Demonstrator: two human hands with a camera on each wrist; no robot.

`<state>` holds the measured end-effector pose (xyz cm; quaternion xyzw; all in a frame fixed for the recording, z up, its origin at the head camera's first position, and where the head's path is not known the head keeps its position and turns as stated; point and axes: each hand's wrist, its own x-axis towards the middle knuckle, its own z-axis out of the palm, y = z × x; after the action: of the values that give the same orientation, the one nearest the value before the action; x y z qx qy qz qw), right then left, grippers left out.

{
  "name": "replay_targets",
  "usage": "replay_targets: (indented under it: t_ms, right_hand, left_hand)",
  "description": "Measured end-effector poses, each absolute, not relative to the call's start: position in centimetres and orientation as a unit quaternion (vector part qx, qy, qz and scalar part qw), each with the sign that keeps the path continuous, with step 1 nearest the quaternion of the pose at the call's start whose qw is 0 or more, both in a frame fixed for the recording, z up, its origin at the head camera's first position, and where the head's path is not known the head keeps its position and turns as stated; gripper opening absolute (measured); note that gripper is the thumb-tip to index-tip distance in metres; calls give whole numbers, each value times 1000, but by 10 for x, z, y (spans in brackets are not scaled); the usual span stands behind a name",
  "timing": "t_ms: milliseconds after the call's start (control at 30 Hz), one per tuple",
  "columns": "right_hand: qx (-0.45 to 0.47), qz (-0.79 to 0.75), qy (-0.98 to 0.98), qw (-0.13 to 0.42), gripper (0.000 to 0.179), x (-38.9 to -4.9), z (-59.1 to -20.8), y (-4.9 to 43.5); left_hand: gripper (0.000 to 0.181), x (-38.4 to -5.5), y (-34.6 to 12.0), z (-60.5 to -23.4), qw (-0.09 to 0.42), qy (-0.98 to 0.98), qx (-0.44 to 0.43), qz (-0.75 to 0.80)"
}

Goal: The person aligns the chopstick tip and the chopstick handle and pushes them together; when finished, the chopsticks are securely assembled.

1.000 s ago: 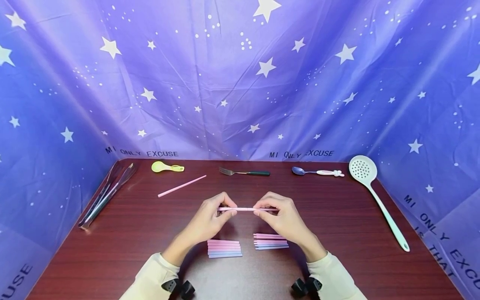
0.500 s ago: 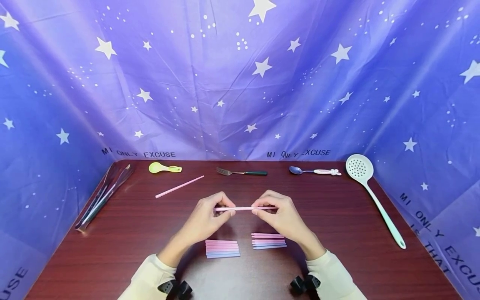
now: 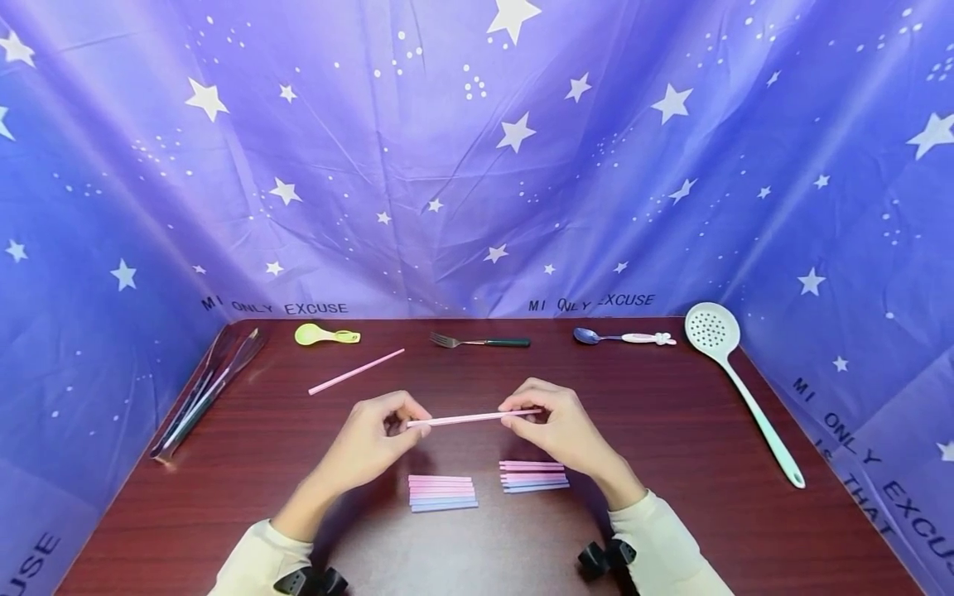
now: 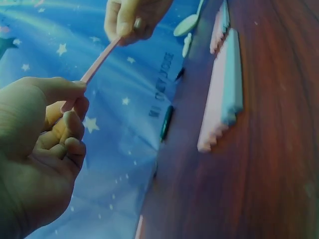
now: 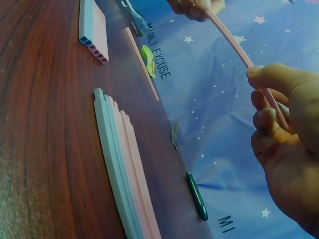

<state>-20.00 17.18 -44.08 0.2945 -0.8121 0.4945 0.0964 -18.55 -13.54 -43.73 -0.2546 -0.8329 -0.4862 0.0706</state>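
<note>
A long, thin pink tube (image 3: 465, 419) is stretched between both hands above the table. My left hand (image 3: 373, 434) pinches its left end between thumb and fingers. The right hand (image 3: 555, 422) pinches the tube toward its other end, the end reaching back under the palm in the right wrist view. The tube tilts a little, its right side higher in the head view. Below the hands lie two rows of short pink and blue tubes: a left row (image 3: 441, 493) and a right row (image 3: 533, 477). In the right wrist view, the left row's facing ends look hollow.
Another long pink tube (image 3: 356, 372) lies at the back left. Along the back are a yellow measuring spoon (image 3: 326, 334), a fork (image 3: 480, 341) and a blue spoon (image 3: 624, 338). A slotted skimmer (image 3: 745, 393) lies right; a clear bag of brushes (image 3: 209, 397) lies left.
My left hand has moved left and slightly nearer the body, so more of the pink tube shows between the hands. The right hand has stayed nearly in place, still pinching it.
</note>
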Motion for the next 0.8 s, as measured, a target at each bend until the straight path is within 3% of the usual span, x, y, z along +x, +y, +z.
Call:
replay_targets:
  t_ms: [367,800]
  right_hand:
    - [261,495,-825,84,14,-205,-445,186]
    - [245,485,-839,42,9,-196,-464,203]
  left_hand:
    - [11,-188,-194,-450,96,-844,-175,-497]
    - [7,-217,-235,-469,161,-871,-47,-461]
